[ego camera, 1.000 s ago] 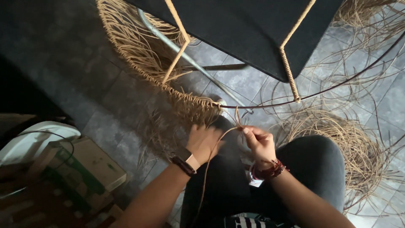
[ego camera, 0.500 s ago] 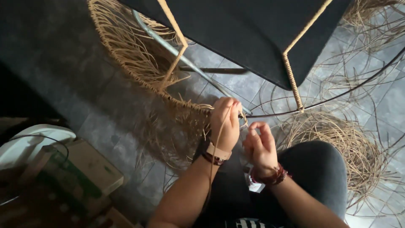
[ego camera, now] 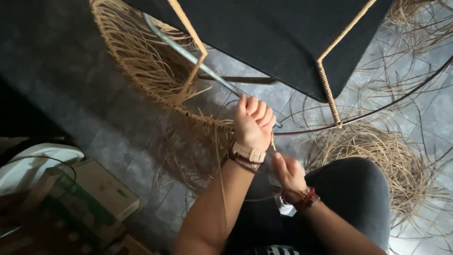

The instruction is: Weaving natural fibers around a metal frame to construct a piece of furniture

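At the far left, a white object (ego camera: 35, 163) is sitting half in shadow, cut off by the frame edge, and its kind is hard to make out. Cardboard boxes (ego camera: 89, 198) are lying beside it, dim and partly cropped at the bottom. Further right, the woven rim (ego camera: 155, 80) is curving down from the top, loose fibres hanging off it; its upper part is running out of view. The left hand (ego camera: 254, 123) is clenching around a thin strand (ego camera: 220, 160) right at the rim's working edge, fingers curled tight, so the grip point itself is hidden. Just below and right, the right hand (ego camera: 289, 174) is pinching something between thumb and fingers; it is too blurred to tell what. Above, a black panel (ego camera: 283, 38) is covering the frame's middle. At the right, a coil of fibre (ego camera: 377, 156) is lying on the floor (ego camera: 61, 85), partly behind the knee (ego camera: 354, 198).
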